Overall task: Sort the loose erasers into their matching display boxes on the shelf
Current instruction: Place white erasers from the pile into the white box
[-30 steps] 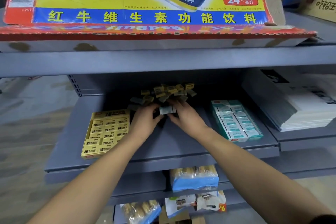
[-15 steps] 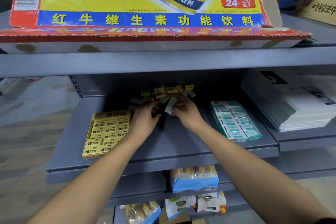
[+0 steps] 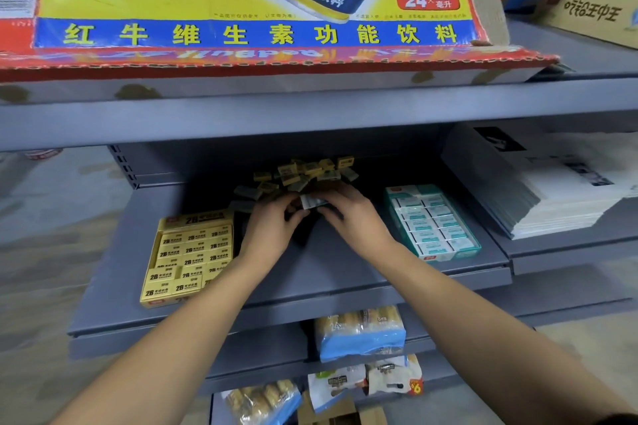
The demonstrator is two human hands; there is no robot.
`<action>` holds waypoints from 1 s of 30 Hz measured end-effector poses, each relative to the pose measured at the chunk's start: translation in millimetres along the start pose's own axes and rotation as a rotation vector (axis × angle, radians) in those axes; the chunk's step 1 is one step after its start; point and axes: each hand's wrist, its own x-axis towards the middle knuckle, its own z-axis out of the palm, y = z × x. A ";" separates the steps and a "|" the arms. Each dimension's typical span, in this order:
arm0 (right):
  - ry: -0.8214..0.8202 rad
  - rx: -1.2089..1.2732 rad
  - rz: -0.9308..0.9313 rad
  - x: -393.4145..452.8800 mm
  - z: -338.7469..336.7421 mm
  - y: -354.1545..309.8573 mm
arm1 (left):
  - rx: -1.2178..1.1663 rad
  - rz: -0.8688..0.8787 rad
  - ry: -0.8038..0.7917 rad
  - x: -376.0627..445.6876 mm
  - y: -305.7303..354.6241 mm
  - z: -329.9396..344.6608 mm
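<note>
Yellow "2B" eraser box (image 3: 192, 259) sat left on grey shelf (image 3: 310, 272). Left hand (image 3: 272, 228) & right hand (image 3: 355, 221) both pinched 1 teal-white eraser (image 3: 312, 201) by loose eraser pile (image 3: 300, 176). Teal eraser box (image 3: 433, 221) sat right.

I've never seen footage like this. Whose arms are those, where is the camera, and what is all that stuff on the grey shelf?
No machine here: these are a person's two bare arms, filmed by one wide-angle camera worn on the head, looking forward and down. The grey shelf carries a yellow display box of 2B erasers on the left and a teal display box of white erasers on the right. Between them, towards the back, lies a heap of loose erasers, yellow and grey-green mixed. The left hand and the right hand meet just in front of that heap, and their fingers pinch a small pale eraser between them. Snack packets sit on the shelf below.
</note>
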 end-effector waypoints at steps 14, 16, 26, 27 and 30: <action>0.075 -0.336 0.181 -42.4 -84.8 68.7 | -0.069 -0.023 -0.147 20.1 53.4 74.1; 0.060 -0.398 0.213 -49.1 -98.6 78.5 | -0.077 -0.017 -0.162 21.6 61.4 84.9; -0.042 -0.462 0.351 -66.9 -126.3 115.6 | -0.110 0.016 -0.156 29.2 82.3 116.5; -0.042 -0.449 0.350 -66.9 -125.6 117.2 | -0.110 0.010 -0.150 28.9 82.0 117.4; -0.068 -0.424 0.346 -65.4 -120.7 119.0 | -0.105 -0.014 -0.145 26.0 79.1 118.2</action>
